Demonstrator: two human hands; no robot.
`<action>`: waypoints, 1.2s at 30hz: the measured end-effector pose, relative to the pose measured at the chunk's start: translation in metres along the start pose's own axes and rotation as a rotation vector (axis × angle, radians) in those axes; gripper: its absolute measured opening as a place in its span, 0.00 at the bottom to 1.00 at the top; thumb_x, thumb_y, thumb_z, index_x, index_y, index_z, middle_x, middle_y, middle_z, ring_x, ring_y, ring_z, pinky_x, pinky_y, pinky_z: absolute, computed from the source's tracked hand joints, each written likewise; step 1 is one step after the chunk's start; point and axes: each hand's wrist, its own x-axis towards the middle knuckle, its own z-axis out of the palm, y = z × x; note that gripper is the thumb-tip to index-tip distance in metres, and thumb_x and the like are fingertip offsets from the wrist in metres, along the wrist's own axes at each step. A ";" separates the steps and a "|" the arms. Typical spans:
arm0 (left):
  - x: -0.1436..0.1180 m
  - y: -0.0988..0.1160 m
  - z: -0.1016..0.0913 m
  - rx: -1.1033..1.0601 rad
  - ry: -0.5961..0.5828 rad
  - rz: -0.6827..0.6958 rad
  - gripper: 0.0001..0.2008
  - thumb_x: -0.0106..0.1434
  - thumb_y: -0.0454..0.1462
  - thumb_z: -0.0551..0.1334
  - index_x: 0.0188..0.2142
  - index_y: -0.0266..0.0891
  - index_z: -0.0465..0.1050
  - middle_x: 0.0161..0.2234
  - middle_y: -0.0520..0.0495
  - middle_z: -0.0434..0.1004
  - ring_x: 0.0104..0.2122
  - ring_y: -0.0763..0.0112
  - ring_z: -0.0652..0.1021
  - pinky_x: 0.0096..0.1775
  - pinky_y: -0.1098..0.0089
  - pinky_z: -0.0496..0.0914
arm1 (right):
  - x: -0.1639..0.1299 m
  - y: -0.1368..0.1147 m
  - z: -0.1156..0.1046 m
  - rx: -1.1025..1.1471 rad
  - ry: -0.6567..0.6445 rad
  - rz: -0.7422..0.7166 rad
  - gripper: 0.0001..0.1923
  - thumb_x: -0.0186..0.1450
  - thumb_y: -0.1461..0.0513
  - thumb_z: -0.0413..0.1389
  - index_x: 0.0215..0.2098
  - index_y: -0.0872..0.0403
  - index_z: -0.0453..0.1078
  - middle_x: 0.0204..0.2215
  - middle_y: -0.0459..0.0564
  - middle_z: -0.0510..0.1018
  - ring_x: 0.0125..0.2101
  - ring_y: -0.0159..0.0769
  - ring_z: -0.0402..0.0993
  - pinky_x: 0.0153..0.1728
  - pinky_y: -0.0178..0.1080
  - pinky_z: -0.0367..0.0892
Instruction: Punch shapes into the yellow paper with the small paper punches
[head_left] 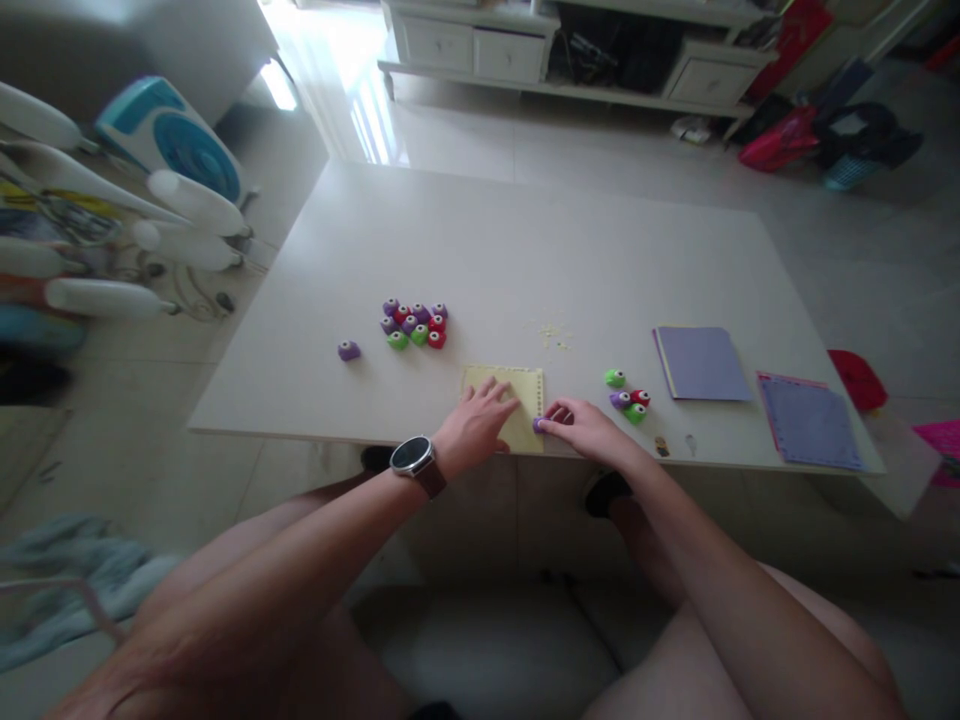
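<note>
While the left hand lies flat on the yellow sheet, fingers spread and gripping nothing, just pressing the paper down, the right hand sits at the sheet's right edge. Its fingers are pinched closed on a small purple punch, which touches the sheet's lower right corner, close to the near edge of the desk. There's a watch on the left wrist.

So the sheet is right at the front of the desk, about the middle, and you can see a row of tiny holes along its top edge. Little pale scraps are scattered just beyond it.

Off to the left there's a tight cluster of punches, purple, red and green all touching, with one lone purple punch sitting apart further left. On the right, near the right hand, is a smaller group: a green one on its own, then a purple, a red and another green bunched together.

Further right, a purple paper stack lies flat, and another bluish sheet with a pink border lies near the desk's right corner. Can't tell what the two tiny bits by the front edge are.
</note>
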 end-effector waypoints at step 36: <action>0.044 0.014 0.007 -0.752 0.091 -0.242 0.17 0.49 0.45 0.75 0.25 0.37 0.72 0.25 0.51 0.75 0.26 0.72 0.71 0.28 0.71 0.61 | 0.009 -0.007 0.006 -0.064 0.079 0.097 0.15 0.55 0.56 0.68 0.31 0.53 0.68 0.30 0.48 0.79 0.30 0.35 0.72 0.30 0.34 0.63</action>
